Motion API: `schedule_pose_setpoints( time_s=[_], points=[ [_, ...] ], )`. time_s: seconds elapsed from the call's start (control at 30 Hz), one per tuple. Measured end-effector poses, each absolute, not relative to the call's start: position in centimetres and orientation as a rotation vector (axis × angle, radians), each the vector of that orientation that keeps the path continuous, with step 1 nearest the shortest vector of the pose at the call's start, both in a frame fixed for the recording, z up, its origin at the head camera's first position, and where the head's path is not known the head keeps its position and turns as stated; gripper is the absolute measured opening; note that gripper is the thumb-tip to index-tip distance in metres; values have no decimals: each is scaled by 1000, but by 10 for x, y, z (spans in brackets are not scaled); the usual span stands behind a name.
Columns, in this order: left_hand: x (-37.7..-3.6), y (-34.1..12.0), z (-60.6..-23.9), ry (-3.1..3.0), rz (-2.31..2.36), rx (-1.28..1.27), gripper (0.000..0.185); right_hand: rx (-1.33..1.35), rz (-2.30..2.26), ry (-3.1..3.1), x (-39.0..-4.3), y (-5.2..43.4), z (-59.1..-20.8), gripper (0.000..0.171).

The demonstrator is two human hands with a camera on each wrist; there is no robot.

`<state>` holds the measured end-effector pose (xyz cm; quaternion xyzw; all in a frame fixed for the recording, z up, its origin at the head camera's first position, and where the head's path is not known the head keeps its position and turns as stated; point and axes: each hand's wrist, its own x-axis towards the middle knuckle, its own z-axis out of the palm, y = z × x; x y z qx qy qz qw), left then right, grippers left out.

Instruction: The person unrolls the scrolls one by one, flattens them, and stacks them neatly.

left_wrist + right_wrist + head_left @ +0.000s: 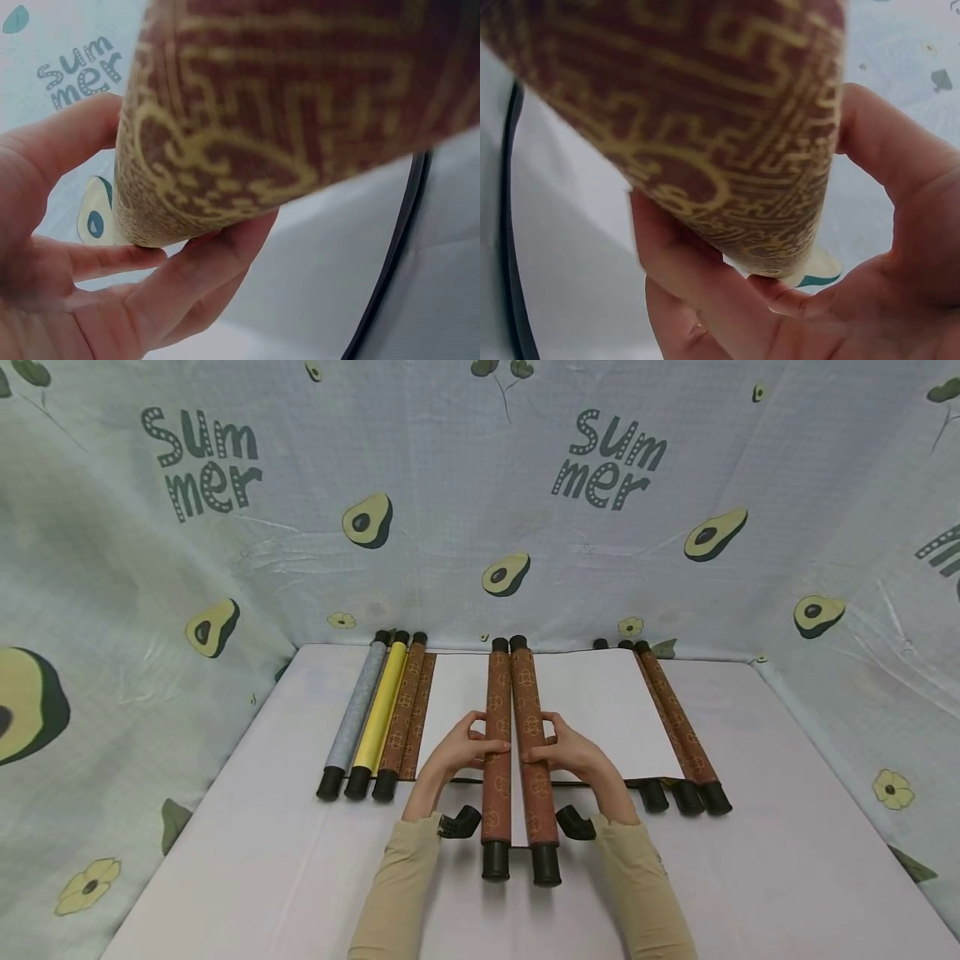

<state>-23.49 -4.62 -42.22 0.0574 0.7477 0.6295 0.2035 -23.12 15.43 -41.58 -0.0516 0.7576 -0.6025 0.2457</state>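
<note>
My left hand point(454, 750) grips the left roller point(497, 797) of a brown-patterned scroll, thumb and fingers round its outer side. Around the matching right roller point(537, 806) curls my right hand point(576, 752). Both rollers have black end knobs and stand side by side, with a narrow strip of white paper point(518, 814) between them. They overlap a spread scroll's white sheet point(600, 710) in the head view. Up close, gold line patterns cover the left roll point(247, 120) in the left wrist view and the right roll point(697, 120) in the right wrist view.
Left of the white sheet lie a grey-blue roll point(357, 710), a yellow roll point(382, 706) and a brown roll point(402, 718). Another brown roll point(678, 722) lies at the right, with black knobs point(654, 796) beside it. Avocado-printed cloth point(450, 527) walls the white table point(765, 860).
</note>
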Motion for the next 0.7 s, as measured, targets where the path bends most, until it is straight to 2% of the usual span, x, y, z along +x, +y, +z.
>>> schedule_pose_setpoints(
  time_s=[0.23, 0.4, 0.53, 0.7],
  points=[
    [-235, -47, -425, 2047, 1801, 139, 77, -99, -1661, 2038, -229, 161, -415, 82],
    [-236, -51, -426, 1989, 1875, 240, 79, -112, -1713, 1994, -229, 165, -415, 83],
    [-236, -54, -425, 2018, 1830, 343, 64, -187, -1729, 1975, -230, 167, -415, 78],
    [-236, -55, -424, 2078, 1742, 379, 40, -250, -1645, 2050, -231, 169, -417, 52]
  ],
)
